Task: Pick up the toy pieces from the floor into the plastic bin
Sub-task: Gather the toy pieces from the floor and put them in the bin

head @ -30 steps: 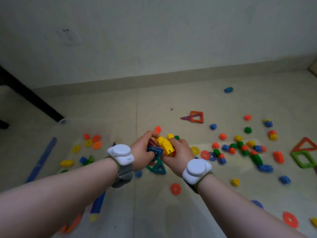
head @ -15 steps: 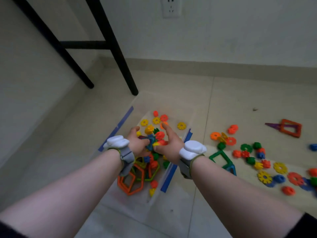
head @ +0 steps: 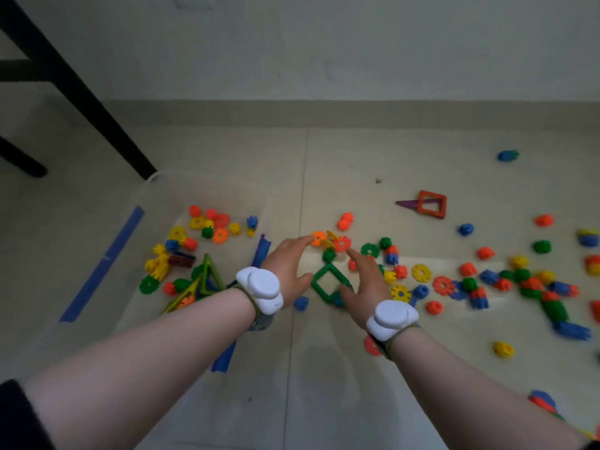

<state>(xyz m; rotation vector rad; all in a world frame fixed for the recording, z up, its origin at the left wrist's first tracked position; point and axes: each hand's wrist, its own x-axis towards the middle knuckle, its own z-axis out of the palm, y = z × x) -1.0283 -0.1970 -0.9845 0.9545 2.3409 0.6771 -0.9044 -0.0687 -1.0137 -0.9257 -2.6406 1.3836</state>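
toy pieces, small bright plastic gears (head: 341, 243) and a green square frame (head: 328, 282), lie on the floor right of the clear plastic bin (head: 152, 183). i judge them light, stiff, scoopable. my left hand (head: 287, 267) and right hand (head: 365, 280) are spread, empty.

The right hand (head: 363, 284) covers one corner of the green square frame (head: 328, 282), and its wrist hides most of a red disc (head: 370, 347) on the floor. Toy pieces (head: 589, 238) at the floor's right edge are cut off by the frame and smeared with blur. The clear plastic bin (head: 156, 180) fades out at its near end, so that rim cannot be traced.
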